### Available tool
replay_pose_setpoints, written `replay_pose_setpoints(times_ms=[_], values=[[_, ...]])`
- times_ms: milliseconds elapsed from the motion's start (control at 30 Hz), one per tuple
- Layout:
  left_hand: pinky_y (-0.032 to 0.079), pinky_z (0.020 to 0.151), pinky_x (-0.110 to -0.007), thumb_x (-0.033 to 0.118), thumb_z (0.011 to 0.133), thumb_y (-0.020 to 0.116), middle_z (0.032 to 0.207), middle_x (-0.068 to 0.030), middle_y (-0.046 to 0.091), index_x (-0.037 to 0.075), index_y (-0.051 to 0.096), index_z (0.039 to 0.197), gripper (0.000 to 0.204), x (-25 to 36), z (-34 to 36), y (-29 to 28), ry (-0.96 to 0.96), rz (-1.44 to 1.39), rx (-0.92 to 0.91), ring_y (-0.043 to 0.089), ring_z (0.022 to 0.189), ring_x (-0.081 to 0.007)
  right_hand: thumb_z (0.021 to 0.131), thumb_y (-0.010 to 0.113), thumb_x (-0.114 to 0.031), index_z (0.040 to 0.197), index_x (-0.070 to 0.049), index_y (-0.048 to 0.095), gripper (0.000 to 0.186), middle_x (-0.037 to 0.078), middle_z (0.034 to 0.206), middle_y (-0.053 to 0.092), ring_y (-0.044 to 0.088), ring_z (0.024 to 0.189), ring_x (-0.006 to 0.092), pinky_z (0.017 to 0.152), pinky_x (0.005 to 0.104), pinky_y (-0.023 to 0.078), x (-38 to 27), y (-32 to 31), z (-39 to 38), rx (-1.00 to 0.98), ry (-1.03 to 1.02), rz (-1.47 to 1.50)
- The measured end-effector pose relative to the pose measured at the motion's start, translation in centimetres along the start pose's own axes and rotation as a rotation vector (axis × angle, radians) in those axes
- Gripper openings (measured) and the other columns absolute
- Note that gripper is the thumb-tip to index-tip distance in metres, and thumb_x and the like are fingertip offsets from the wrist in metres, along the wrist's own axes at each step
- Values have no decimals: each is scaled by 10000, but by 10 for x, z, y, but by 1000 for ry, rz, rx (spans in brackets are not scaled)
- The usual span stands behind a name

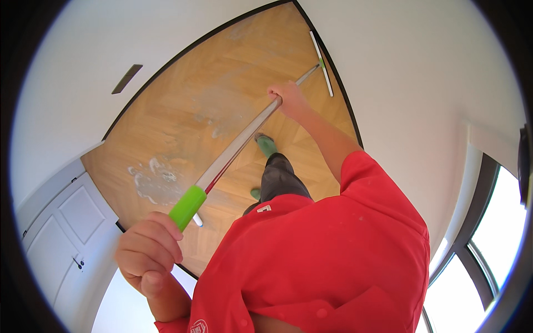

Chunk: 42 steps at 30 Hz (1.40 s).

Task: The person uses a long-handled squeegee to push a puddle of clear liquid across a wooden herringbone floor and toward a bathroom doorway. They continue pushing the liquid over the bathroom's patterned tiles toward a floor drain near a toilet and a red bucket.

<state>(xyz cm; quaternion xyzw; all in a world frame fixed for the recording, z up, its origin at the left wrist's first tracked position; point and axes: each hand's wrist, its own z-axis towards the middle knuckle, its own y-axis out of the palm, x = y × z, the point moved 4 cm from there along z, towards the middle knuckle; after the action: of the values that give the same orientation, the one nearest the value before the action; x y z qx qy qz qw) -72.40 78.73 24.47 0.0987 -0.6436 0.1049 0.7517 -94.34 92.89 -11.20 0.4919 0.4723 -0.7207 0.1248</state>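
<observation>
My left hand (149,252) grips the green handle (187,206) of a long metal pole at lower left. My right hand (286,99) is closed around the pole (239,143) farther up. The pole runs to a long white squeegee-like head (327,79) with a green joint, lying on the floor close along the dark baseboard at upper right. Milky wet-looking streaks (158,177) and smears mark the herringbone wood floor (216,55). Below me show my green boots (265,145). A small white object (197,220) lies partly hidden behind the handle.
White walls (388,66) with dark baseboards border the floor on both sides. A dark plate (126,79) is on the left wall. A white panelled door (61,233) with a dark handle stands at lower left, and dark-framed windows (494,222) are at the right.
</observation>
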Motion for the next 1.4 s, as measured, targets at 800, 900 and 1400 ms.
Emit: replay_pose_setpoints(times_ms=[800,900,1400], values=[[479,669,-369,151,827,591,545,-32,538,73,449,512,354,-30,-43,-15,-21,133,116,564,534,-210,694,589,1,777,-77,517,134,107,734,566,532,750,322,707,401,398,0,44,69,-31,-169,-126],[472,702,-405,77,786,568,568,-47,531,62,464,536,271,-65,-27,-20,14,59,39,565,564,-227,650,621,-9,765,-85,521,171,112,732,576,538,754,332,674,410,391,39,30,79,-128,-38,-123],[416,592,-341,262,873,613,463,-3,478,102,403,500,456,-5,-140,-79,-59,179,558,503,438,-167,559,722,-24,787,-119,538,308,38,768,579,535,821,288,768,393,340,-64,167,70,-238,-262,-91]])
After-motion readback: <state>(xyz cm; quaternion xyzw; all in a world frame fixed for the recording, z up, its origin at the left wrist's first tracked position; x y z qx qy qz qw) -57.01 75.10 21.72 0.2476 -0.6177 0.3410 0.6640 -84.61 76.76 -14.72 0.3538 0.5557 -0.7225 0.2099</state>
